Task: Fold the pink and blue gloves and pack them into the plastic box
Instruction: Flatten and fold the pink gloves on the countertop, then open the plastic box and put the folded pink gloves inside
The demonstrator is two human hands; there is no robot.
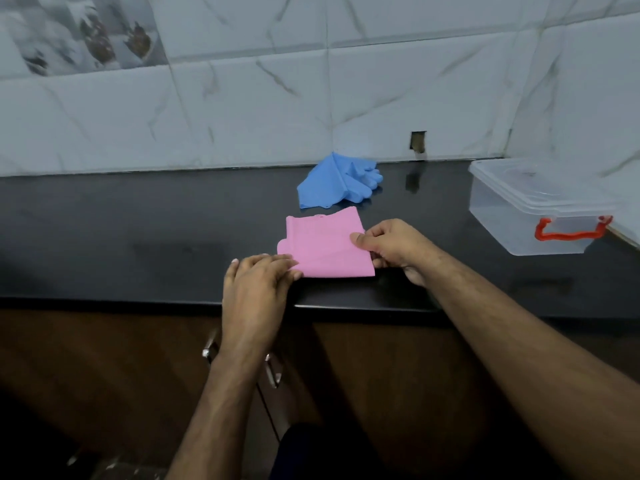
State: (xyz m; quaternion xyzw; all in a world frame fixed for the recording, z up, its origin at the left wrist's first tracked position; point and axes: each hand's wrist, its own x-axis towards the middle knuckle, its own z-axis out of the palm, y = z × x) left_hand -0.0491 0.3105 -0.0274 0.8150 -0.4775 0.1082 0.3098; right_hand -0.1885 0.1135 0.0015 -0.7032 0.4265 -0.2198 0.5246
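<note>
Pinching the folded pink gloves (325, 242) near the counter (138, 230) edge with right hand (391, 245), left hand (256, 285) fingers flat on them, blue gloves (337, 180) behind, lidded plastic box (540, 206) apart at right, apparently empty

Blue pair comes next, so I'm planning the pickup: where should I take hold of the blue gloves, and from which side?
Take the blue gloves at the broad flat cuff end, which points toward the counter's front edge, coming in from the near side. The fingers bunch at the far right, near the wall, lumpy and likely to slip. The pink glove lies just in front, so reach over it.
</note>
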